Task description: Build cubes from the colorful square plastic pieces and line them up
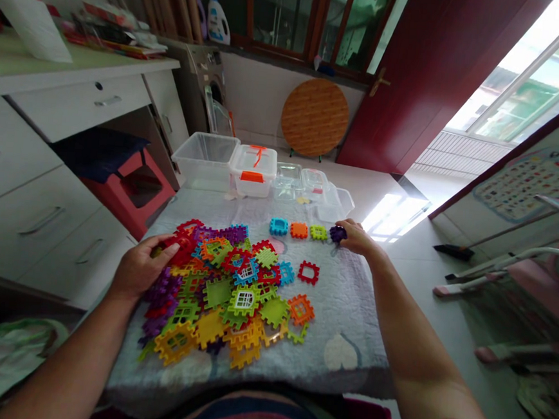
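Beside a blue stack (279, 227), an orange one (299, 230) and a green one (318, 232), my right hand (355, 236) is closed on a dark purple block (338, 233) at the right end of the row. My left hand (145, 265) lies at the left edge of the heaped plastic pieces (217, 293), its fingers curled by red pieces (183, 247); what they hold, if anything, is hidden. A red square frame (308, 272) lies apart from the heap, to its right.
An open clear bin (206, 158), a lidded box with orange clips (253, 172) and smaller clear containers (289, 179) stand along the far edge of the cloth-covered table (348, 318). A red stool (136, 188) is at the left, a folding chair (545, 282) at the right.
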The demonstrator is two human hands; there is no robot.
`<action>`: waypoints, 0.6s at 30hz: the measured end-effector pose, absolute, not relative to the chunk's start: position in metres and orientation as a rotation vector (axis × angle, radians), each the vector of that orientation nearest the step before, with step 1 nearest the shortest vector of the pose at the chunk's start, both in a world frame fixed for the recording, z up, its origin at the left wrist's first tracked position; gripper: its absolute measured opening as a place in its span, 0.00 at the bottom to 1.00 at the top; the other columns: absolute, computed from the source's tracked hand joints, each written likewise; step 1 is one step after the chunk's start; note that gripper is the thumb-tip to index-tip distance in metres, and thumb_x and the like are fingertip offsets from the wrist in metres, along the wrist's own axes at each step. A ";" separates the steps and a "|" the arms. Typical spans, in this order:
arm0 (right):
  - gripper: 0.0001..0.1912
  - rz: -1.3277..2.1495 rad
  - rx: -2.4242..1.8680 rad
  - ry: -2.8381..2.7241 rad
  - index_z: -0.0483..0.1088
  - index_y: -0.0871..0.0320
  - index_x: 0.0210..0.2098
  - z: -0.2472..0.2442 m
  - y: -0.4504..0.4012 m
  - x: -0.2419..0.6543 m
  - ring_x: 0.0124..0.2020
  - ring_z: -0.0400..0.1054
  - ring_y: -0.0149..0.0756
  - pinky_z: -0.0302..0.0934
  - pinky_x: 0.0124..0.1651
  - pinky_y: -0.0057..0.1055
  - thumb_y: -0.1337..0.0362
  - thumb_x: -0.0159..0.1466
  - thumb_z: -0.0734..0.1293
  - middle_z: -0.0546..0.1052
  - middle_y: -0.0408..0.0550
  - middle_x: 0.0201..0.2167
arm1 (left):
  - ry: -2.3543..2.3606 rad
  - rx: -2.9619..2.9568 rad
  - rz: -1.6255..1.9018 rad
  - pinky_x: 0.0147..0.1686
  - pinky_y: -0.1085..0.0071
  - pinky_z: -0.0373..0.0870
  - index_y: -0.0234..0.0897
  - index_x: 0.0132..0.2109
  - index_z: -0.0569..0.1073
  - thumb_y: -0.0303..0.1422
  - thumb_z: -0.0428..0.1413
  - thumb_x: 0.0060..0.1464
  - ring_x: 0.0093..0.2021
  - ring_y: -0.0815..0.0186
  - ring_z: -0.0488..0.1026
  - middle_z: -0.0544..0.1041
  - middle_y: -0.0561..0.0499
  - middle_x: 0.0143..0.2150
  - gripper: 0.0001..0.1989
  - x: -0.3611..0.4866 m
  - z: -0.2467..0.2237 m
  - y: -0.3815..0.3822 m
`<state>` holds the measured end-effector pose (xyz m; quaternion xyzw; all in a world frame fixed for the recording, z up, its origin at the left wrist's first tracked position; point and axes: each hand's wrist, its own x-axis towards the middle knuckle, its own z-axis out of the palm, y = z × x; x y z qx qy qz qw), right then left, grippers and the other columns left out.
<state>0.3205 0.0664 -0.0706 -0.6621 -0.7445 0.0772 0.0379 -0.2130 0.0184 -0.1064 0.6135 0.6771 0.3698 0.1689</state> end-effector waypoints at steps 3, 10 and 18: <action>0.32 0.221 -1.997 -2.300 0.67 0.59 0.56 -0.073 0.067 0.321 0.51 0.65 0.47 0.55 0.58 0.41 0.71 0.50 0.65 0.70 0.56 0.53 | 1.927 1.742 1.051 0.47 0.61 0.74 0.42 0.43 0.78 0.50 0.54 0.50 0.43 0.54 0.77 0.81 0.50 0.41 0.21 -0.212 -0.105 0.018; 0.35 0.164 -1.941 -2.141 0.61 0.60 0.62 -0.056 0.037 0.296 0.55 0.61 0.55 0.57 0.58 0.50 0.67 0.54 0.65 0.65 0.60 0.58 | 1.937 1.726 1.013 0.50 0.63 0.71 0.39 0.46 0.77 0.49 0.54 0.51 0.43 0.57 0.76 0.80 0.49 0.43 0.23 -0.211 -0.103 0.017; 0.37 0.443 -1.388 -2.368 0.59 0.53 0.63 -0.052 -0.047 0.187 0.61 0.56 0.53 0.53 0.63 0.53 0.50 0.58 0.70 0.63 0.57 0.60 | 1.897 1.714 1.048 0.50 0.64 0.70 0.36 0.47 0.77 0.49 0.53 0.52 0.43 0.58 0.76 0.80 0.48 0.43 0.24 -0.207 -0.102 0.014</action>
